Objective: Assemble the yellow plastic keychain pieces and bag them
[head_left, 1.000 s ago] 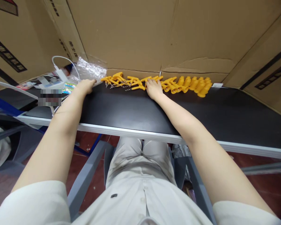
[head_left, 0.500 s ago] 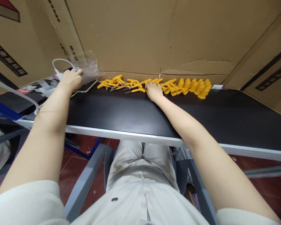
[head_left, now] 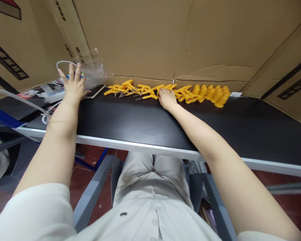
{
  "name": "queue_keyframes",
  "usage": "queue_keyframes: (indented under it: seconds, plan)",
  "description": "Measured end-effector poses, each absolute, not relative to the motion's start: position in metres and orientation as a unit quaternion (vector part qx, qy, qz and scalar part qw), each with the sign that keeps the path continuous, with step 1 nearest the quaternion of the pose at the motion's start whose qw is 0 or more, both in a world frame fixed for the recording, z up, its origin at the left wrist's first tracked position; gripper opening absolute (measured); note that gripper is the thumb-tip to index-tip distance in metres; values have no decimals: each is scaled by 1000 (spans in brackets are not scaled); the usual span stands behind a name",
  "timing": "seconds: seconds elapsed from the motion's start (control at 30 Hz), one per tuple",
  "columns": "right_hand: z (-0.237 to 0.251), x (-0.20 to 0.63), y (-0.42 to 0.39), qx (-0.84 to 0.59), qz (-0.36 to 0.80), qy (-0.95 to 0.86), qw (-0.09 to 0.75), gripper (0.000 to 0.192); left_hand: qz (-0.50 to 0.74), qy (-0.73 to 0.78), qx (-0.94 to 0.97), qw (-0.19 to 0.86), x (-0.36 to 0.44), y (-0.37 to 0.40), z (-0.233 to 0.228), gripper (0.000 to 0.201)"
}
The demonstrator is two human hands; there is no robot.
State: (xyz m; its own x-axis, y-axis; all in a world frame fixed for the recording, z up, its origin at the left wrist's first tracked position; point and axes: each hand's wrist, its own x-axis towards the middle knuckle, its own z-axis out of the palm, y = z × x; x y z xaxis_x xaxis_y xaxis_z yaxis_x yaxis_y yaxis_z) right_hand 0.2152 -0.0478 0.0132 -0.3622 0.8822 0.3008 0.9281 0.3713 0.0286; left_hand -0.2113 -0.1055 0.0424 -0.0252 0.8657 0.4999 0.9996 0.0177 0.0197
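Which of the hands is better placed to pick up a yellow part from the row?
Probably the right hand: it rests against the yellow parts. The left hand is apart, by the plastic bag.

No legible text on cardboard

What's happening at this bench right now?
A seated person reaches across a black table with both hands. The right hand rests on a row of yellow plastic parts lined up along the cardboard wall, some with small metal springs beside them. The left hand, fingers spread, is at a clear plastic bag, next to a phone.
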Motion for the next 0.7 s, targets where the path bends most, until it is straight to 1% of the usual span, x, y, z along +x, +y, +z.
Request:
queue_keyframes:
  seconds: [0.13,0.23,0.4,0.57,0.63,0.7]
  plan:
    - [12,216,-46,-549,-96,-820,133,59,-160,-727,-643,182,-214,-97,38,136]
    - [12,216,-46,-552,-94,-818,128,59,-154,-742,-630,170,-212,-96,38,134]
    - [11,217,-45,-551,-95,-819,126,60,-152,-764,-610,147,-206,-98,40,126]
    - [11,217,-44,-553,-86,-819,124,59,-138,-781,-589,156,-196,-103,45,100]
    - [11,217,-44,-552,-88,-819,126,59,-135,-777,-593,162,-196,-105,47,94]
    - [10,217,-43,-551,-91,-819,129,58,-139,-767,-605,165,-198,-106,47,92]
